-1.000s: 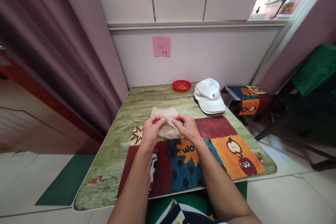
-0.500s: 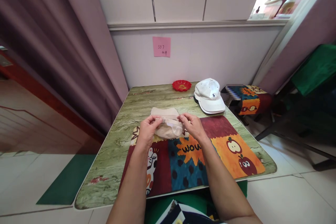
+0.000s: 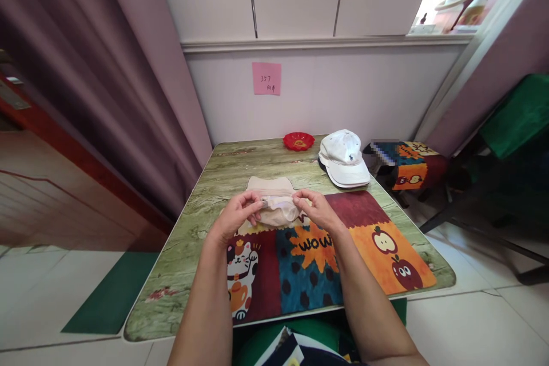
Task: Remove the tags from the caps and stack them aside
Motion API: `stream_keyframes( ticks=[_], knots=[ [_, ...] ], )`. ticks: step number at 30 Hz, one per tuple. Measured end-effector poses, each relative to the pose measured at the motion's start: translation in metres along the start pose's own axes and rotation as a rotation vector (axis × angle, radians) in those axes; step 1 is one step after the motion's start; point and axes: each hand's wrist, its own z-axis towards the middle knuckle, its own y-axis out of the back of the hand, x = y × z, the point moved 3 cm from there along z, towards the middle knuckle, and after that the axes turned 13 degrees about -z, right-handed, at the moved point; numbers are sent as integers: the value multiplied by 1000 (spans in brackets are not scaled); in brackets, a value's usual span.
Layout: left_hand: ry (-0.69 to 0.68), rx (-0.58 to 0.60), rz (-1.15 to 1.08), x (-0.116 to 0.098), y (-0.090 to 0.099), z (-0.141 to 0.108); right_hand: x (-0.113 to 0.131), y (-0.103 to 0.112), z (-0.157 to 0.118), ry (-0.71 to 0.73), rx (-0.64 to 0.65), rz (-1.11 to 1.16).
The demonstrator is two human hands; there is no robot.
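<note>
A beige cap (image 3: 277, 217) lies on the patterned mat in front of me, its brim (image 3: 270, 184) pointing away toward the wall. My left hand (image 3: 240, 214) pinches the cap's left side, where a small pale strap or buckle shows by the fingertips. With thumb and forefinger closed, my right hand (image 3: 316, 209) grips the cap's right edge. Between the two hands, the inside of the cap and a whitish lining are partly visible. Behind and to the right sits a stack of caps with a white cap (image 3: 343, 151) on top.
A red scalloped dish (image 3: 298, 141) stands at the table's back edge. The mat (image 3: 309, 274) covers the front of the wood-patterned table (image 3: 171, 280). A pink note (image 3: 266, 79) is on the wall. To the right is a low stool with a similar cloth (image 3: 409, 168).
My left hand has shifted slightly left and down, its fingers curling more at the cap's side. The right hand keeps its pinch. The view has moved a little.
</note>
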Motion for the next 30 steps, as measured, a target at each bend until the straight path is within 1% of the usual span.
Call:
stream_keyframes(
  ticks=[4, 6, 9, 13, 18, 24, 30],
  knots=[
    [-25, -131, -123, 6, 10, 4, 6, -5, 7, 38, -118, -50],
    [-26, -183, -176, 5, 15, 5, 12, -7, 10, 62, -130, -60],
    [-15, -208, -186, 1, 20, 4, 24, -12, 15, 75, -103, -50],
    [-21, -195, -177, -2, 20, 2, 40, -18, 19, 61, -70, -87],
    [-26, -126, -157, -4, 12, 1, 55, -22, 25, 23, -104, -159],
    [-34, -81, -117, -9, 1, 1, 55, -27, 29, 37, -101, -219],
    [-40, -71, -126, -5, 0, 0, 51, -28, 28, 54, -82, -202]
  ],
)
